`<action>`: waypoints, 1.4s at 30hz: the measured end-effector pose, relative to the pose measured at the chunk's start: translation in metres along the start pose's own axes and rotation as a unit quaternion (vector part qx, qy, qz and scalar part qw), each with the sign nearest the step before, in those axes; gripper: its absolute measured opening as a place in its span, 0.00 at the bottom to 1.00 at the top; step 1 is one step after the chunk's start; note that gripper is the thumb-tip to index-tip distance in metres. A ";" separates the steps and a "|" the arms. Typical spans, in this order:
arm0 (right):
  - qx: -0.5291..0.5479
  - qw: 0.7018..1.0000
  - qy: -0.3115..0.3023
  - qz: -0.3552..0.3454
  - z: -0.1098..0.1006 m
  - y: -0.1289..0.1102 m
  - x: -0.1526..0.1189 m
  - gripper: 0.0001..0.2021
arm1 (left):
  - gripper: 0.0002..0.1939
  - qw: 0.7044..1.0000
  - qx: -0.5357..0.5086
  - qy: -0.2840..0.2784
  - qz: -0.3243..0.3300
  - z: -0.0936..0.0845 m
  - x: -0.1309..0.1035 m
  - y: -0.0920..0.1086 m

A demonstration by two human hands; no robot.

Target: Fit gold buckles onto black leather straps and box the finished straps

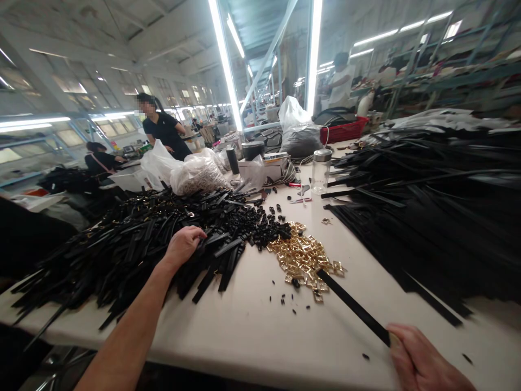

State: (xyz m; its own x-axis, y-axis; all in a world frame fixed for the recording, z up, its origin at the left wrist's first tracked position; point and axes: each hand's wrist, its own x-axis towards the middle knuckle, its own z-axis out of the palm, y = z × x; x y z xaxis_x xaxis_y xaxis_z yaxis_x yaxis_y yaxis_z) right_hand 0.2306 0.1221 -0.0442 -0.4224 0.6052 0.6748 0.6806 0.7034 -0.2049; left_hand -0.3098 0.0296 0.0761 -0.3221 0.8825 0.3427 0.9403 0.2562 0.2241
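Note:
My right hand (pixel 419 355), at the lower right, pinches one end of a black strap (pixel 354 306). The strap's far end reaches the edge of a pile of gold buckles (pixel 303 252) in the middle of the table. At the left, my left hand (pixel 185 244) is over a large heap of black straps (pixel 134 239), its fingers closed; what they hold, if anything, is too small to make out. Small black loops (pixel 260 222) lie between that heap and the buckles.
Long black strips (pixel 439 201) cover the right of the table (pixel 244 336). Behind the buckles stand a glass jar (pixel 321 174), plastic bags (pixel 199 171) and a red basket (pixel 345 130). Several people are in the background, one in black (pixel 165 130) at the left.

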 end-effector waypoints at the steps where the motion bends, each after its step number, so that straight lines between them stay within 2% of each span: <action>1: -0.003 1.000 0.001 0.004 0.001 -0.001 0.000 0.13 | 0.14 1.000 -0.010 -0.002 0.014 0.004 0.006 0.007; 4: -0.006 1.000 -0.009 0.009 0.001 -0.003 -0.002 0.12 | 0.13 0.997 -0.040 -0.047 0.050 0.022 0.016 0.027; 6: -0.004 1.000 -0.014 0.008 0.001 -0.003 -0.004 0.11 | 0.14 0.995 -0.032 -0.075 0.051 0.035 0.015 0.034; 10: 0.010 1.000 -0.023 0.008 0.002 -0.001 -0.007 0.11 | 0.11 0.998 0.028 -0.058 0.015 0.050 0.001 0.039; 17: 0.017 1.000 -0.017 0.003 0.003 0.001 -0.008 0.10 | 0.08 0.998 0.055 -0.024 0.009 0.049 -0.023 0.043; 22: 0.011 0.999 -0.015 0.030 0.002 -0.005 -0.006 0.13 | 0.08 0.998 0.051 -0.008 0.020 0.050 -0.032 0.043; 27: 0.003 1.000 -0.018 -0.005 0.002 -0.003 -0.005 0.11 | 0.08 0.998 0.053 -0.016 0.017 0.046 -0.037 0.043; 29: -0.003 1.000 -0.020 -0.001 0.002 -0.003 -0.004 0.11 | 0.09 0.999 0.051 -0.013 0.010 0.042 -0.034 0.046; 33: -0.011 1.000 -0.021 0.003 -0.001 -0.007 -0.002 0.11 | 0.12 0.995 0.093 0.037 -0.013 0.036 -0.016 0.062; 35: -0.012 1.000 -0.019 -0.001 -0.002 -0.009 -0.001 0.10 | 0.14 0.992 0.114 0.005 -0.045 0.037 -0.002 0.075; 38: -0.011 1.000 -0.012 -0.004 -0.002 -0.011 0.000 0.10 | 0.14 0.986 0.105 -0.083 -0.101 0.046 0.018 0.090; 42: -0.011 1.000 0.010 -0.012 -0.003 -0.012 0.004 0.11 | 0.08 0.982 0.057 -0.113 -0.142 0.056 0.032 0.091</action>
State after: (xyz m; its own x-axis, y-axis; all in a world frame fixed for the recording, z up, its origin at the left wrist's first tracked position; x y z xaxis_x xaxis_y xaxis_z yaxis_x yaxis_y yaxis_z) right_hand 0.2226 0.1145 -0.0370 -0.4259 0.5810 0.6936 0.6834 0.7090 -0.1743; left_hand -0.2280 0.1031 0.0566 -0.5526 0.8308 0.0663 0.8263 0.5357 0.1737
